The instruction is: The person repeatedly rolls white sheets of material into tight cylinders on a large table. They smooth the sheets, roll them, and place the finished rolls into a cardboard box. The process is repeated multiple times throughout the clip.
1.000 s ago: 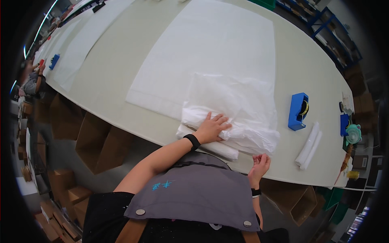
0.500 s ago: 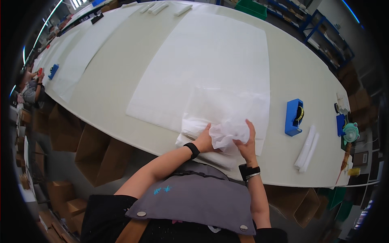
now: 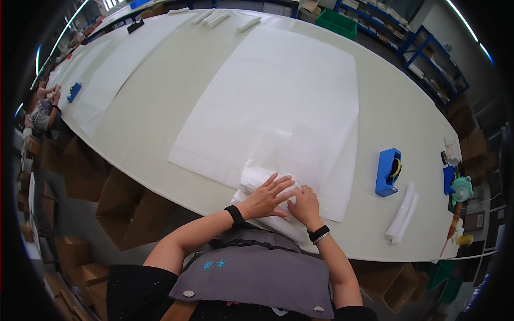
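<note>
A thin, see-through white sheet (image 3: 267, 152) lies on a larger white sheet (image 3: 284, 80) spread over the table. Its near end is gathered into a folded white bundle (image 3: 254, 179) close to the table edge. My left hand (image 3: 266, 198) rests flat on the bundle with its fingers spread. Touching its fingertips, my right hand (image 3: 305, 206) has its fingers curled down on the thin sheet's right side; what lies under them is partly hidden. More folded white material (image 3: 286, 230) sits below my hands at the edge.
A blue tape dispenser (image 3: 386, 172) stands to the right, with white rolls (image 3: 402, 214) beside it. Further right is a small mint-green fan (image 3: 461, 188). Several white rolls (image 3: 217, 20) lie at the far edge. Cardboard boxes (image 3: 126, 208) stand below the table. Another person (image 3: 45, 109) works at far left.
The crumpled thin sheet held up between my hands is now pressed down on the bundle. My left hand has flattened out, and my right hand has moved left and curled.
</note>
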`<state>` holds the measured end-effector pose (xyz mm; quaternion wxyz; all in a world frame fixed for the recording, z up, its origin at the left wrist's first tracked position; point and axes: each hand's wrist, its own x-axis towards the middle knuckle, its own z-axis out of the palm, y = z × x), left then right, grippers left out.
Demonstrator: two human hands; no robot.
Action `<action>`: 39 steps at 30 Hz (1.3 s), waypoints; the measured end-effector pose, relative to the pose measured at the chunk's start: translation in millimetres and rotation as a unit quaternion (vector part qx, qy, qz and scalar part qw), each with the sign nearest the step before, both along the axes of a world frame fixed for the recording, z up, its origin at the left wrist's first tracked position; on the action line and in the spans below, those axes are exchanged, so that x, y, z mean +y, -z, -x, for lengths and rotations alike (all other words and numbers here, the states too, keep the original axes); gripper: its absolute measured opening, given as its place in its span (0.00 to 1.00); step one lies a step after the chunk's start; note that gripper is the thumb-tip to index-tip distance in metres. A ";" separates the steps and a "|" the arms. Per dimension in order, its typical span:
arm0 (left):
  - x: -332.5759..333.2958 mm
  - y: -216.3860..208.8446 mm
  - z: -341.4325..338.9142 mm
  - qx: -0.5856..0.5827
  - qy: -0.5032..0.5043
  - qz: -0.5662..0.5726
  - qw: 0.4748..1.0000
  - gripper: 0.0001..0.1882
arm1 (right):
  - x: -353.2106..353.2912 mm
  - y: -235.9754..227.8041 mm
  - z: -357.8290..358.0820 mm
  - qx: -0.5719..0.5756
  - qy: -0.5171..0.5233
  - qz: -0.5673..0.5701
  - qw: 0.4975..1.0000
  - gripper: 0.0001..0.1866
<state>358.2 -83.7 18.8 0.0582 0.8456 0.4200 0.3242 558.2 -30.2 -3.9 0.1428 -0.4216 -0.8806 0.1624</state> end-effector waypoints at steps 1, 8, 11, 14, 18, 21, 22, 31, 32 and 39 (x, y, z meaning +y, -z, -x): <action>2.3 5.1 -5.0 0.038 -0.002 0.049 0.998 0.44 | -2.8 -1.7 5.5 0.012 0.008 -0.001 1.000 0.19; 5.0 30.9 -3.4 0.064 -0.006 0.134 0.989 0.36 | 64.6 -13.2 -23.9 0.176 -0.022 0.218 0.960 0.24; -2.2 27.4 -2.6 0.066 0.003 0.158 0.985 0.34 | 96.7 3.8 -25.5 -0.111 0.135 -0.015 0.984 0.25; 6.2 18.5 -7.3 0.052 0.008 0.160 0.986 0.34 | 129.1 37.8 -71.9 -0.078 0.319 -0.004 0.945 0.25; -8.8 27.2 7.5 0.030 -0.010 0.163 0.986 0.30 | 79.2 -12.0 -6.5 0.096 0.072 -0.054 0.991 0.26; -2.8 29.4 19.3 -0.039 0.050 0.286 0.956 0.24 | 12.9 -17.6 28.3 0.032 -0.134 0.151 0.979 0.31; 1.1 30.2 25.5 -0.066 0.079 0.341 0.934 0.22 | 0.8 4.5 30.7 0.080 -0.117 0.186 0.972 0.35; 127.8 7.8 104.8 0.013 -0.142 0.108 0.984 0.19 | -8.8 -6.5 37.7 0.062 -0.153 0.018 0.986 0.31; 139.6 14.2 113.9 0.046 -0.125 0.129 0.983 0.19 | -8.8 -7.7 38.6 0.066 -0.156 0.020 0.985 0.30; 173.3 -5.8 160.7 0.239 -0.093 0.377 0.890 0.19 | -5.9 -19.8 33.3 0.070 -0.148 0.094 0.982 0.23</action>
